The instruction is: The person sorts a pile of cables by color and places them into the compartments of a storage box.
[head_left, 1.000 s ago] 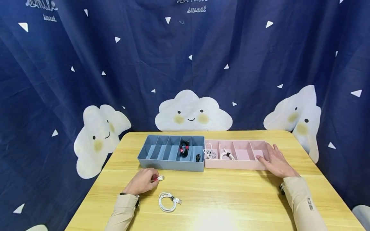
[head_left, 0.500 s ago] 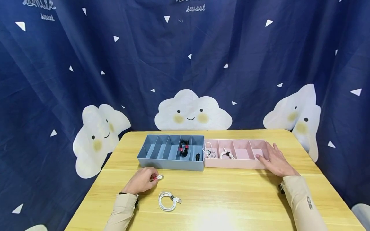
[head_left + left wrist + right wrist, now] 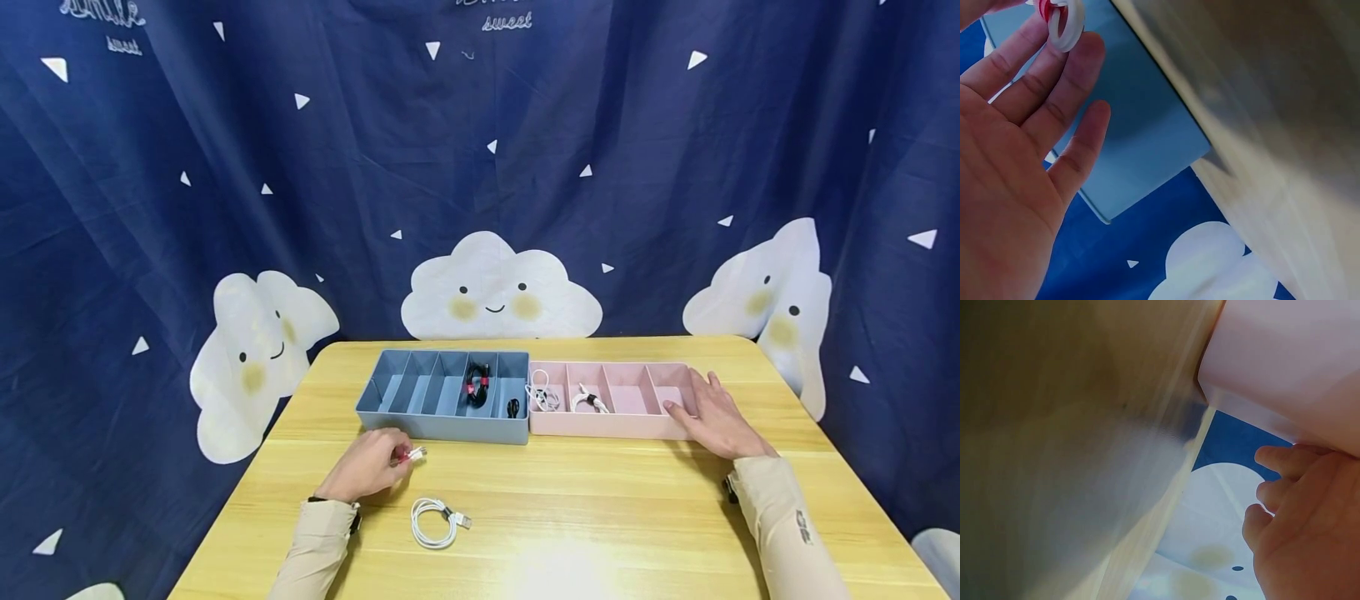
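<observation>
My left hand pinches a small coiled white cable with a red tie, just in front of the blue divided box. Its plug end pokes out past my fingertips, and part of the coil is hidden in the hand. My right hand holds the right end of the pink divided box. The thumb lies over the front right corner, while the other fingers are outside the end wall in the right wrist view. A second white coiled cable with a black tie lies on the table, nearer me.
The boxes stand side by side at the table's back. Inside the blue one are a black cable with red ties and a small black item. White cables occupy the pink box's two left compartments. A dark blue curtain hangs behind.
My left hand has lifted slightly toward the blue box, and the pinched cable's plug end has risen with it. The right hand and the boxes stay put.
</observation>
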`<action>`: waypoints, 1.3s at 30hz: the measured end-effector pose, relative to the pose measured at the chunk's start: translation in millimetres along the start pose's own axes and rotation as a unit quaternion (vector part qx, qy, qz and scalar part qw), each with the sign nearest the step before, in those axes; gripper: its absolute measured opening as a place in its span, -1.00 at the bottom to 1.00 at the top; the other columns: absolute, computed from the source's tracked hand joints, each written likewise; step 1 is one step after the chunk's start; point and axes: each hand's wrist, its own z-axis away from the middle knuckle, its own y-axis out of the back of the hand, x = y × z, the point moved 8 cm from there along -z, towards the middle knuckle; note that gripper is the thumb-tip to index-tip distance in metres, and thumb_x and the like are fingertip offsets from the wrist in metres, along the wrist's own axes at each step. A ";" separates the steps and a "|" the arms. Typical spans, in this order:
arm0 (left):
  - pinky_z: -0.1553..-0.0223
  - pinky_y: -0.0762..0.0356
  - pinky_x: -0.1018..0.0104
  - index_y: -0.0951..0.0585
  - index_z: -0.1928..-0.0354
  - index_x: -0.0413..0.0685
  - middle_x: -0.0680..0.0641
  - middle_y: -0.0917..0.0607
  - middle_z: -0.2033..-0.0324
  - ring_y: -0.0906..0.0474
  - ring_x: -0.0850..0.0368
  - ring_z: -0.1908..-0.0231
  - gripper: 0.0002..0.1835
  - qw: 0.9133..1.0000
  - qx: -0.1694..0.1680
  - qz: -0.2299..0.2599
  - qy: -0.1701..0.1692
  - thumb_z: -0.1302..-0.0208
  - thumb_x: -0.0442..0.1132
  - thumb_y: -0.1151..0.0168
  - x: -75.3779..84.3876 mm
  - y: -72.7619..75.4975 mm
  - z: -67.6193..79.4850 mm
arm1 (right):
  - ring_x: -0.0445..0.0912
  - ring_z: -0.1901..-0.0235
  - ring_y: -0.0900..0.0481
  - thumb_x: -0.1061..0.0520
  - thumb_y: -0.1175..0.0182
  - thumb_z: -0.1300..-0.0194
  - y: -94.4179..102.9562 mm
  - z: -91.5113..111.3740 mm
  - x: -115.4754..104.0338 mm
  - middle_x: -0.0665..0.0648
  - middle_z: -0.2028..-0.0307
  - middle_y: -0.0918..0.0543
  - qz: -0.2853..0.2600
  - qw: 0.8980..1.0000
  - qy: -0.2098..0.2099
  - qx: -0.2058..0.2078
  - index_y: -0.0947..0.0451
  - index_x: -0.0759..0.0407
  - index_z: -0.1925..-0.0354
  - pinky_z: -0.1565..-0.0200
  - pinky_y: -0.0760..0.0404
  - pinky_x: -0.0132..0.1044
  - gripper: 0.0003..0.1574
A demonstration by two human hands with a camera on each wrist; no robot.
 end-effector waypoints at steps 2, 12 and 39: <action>0.40 -0.41 0.48 -0.69 0.33 0.05 0.20 -0.59 0.46 -0.38 0.38 0.47 -0.92 1.000 0.003 0.000 -0.001 -0.15 -0.22 -0.43 1.4 2.0 -1.3 | 0.65 -0.50 0.19 -0.25 0.03 -0.54 0.2 -0.2 -0.3 0.71 -0.50 0.03 0.001 1.000 0.000 0.000 0.22 0.63 -0.54 -0.48 0.11 0.46 0.17; 0.38 -0.43 0.48 -0.71 0.33 0.08 0.22 -0.61 0.46 -0.40 0.39 0.45 -0.94 1.000 0.011 -0.014 -0.011 -0.16 -0.18 -0.42 11.0 10.6 -7.0 | 0.63 -0.52 0.22 -0.27 0.04 -0.54 -0.9 0.5 0.2 0.70 -0.51 0.06 -0.005 1.000 -0.005 -0.007 0.25 0.61 -0.55 -0.49 0.14 0.45 0.19; 0.38 -0.44 0.49 -0.69 0.39 0.13 0.22 -0.63 0.45 -0.43 0.40 0.45 -0.97 0.998 0.026 -0.004 -0.050 -0.17 -0.19 -0.38 28.1 29.8 -22.1 | 0.63 -0.52 0.22 -0.29 0.05 -0.54 -1.8 -0.1 1.5 0.69 -0.52 0.06 -0.002 1.000 -0.011 -0.008 0.24 0.61 -0.55 -0.48 0.13 0.46 0.19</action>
